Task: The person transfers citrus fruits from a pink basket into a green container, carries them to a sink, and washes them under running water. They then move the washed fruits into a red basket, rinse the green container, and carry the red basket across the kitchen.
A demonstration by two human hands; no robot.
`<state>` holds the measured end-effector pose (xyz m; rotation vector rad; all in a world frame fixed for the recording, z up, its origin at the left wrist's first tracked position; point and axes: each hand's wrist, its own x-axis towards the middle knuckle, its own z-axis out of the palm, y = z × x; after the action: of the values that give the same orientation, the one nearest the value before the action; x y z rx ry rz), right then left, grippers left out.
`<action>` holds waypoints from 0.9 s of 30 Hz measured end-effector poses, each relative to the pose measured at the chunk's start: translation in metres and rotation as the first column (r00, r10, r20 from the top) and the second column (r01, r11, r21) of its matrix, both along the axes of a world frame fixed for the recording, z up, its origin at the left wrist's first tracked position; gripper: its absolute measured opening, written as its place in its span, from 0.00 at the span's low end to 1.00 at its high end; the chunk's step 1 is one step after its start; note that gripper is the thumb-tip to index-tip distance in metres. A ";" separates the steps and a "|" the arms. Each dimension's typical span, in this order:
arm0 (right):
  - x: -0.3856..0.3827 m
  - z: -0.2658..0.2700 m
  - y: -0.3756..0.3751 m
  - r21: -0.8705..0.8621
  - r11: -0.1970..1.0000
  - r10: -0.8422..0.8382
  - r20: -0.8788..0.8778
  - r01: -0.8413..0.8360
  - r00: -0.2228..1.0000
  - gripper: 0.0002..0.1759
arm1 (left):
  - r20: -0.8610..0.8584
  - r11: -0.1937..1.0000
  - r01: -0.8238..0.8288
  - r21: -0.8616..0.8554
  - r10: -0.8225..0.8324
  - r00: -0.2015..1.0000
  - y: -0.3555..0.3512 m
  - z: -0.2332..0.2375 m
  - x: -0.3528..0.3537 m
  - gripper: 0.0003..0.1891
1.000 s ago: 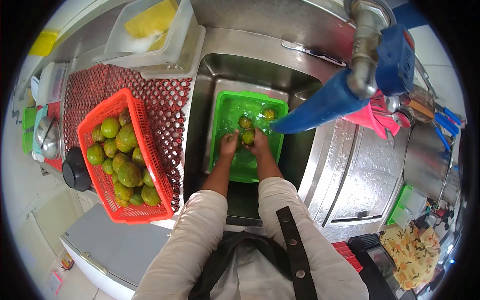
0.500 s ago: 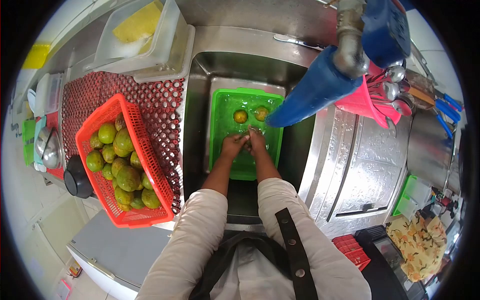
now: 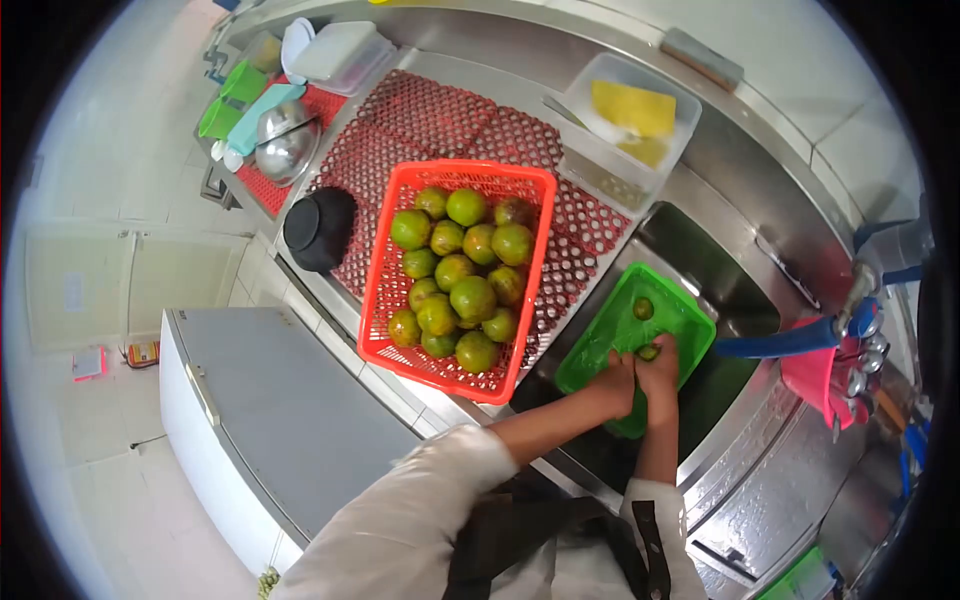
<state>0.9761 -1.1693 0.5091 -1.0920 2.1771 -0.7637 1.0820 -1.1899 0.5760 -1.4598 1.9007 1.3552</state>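
A green plastic tub [image 3: 583,366] of water sits in the steel sink. My right hand [image 3: 658,372] is over the tub, its fingers closed around a green orange [image 3: 648,352]. My left hand [image 3: 614,386] is right beside it, with the fingers bunched; whatever they may hold is hidden. Another green orange [image 3: 643,308] lies in the water beyond my hands. To the left, an orange-red plastic basket [image 3: 548,215] holds many green oranges [image 3: 472,298], apart from both hands.
The basket stands on red perforated matting [image 3: 430,110]. A clear container with a yellow sponge [image 3: 633,107] is behind the sink. A blue-sleeved tap [image 3: 780,338] reaches in from the right, near a pink holder of spoons [image 3: 812,375]. A black bowl [image 3: 320,230] and chest freezer [image 3: 280,400] are left.
The view has swung left, bringing the basket to the middle. Two oranges were in the water before; now one lies there and one is in my right hand.
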 end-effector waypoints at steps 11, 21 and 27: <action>0.178 0.195 -0.123 -0.742 0.575 0.498 -0.018 -0.346 0.867 0.24 | -0.282 0.440 -0.470 -0.765 0.427 0.859 -0.074 0.183 0.225 0.23; 0.036 -0.004 -0.039 -0.160 0.942 -0.330 -0.264 0.296 0.906 0.25 | -0.389 0.443 -0.540 -0.715 0.390 0.835 -0.056 0.179 0.219 0.12; -0.001 -0.143 0.030 0.380 0.917 0.070 -0.459 0.125 0.885 0.23 | -0.482 0.536 -0.458 -0.709 0.106 0.870 -0.033 0.178 0.175 0.06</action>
<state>0.9755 -1.1397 0.3663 -1.1034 2.5955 -0.0346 1.2566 -1.2229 0.7543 -2.1275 2.8988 0.9263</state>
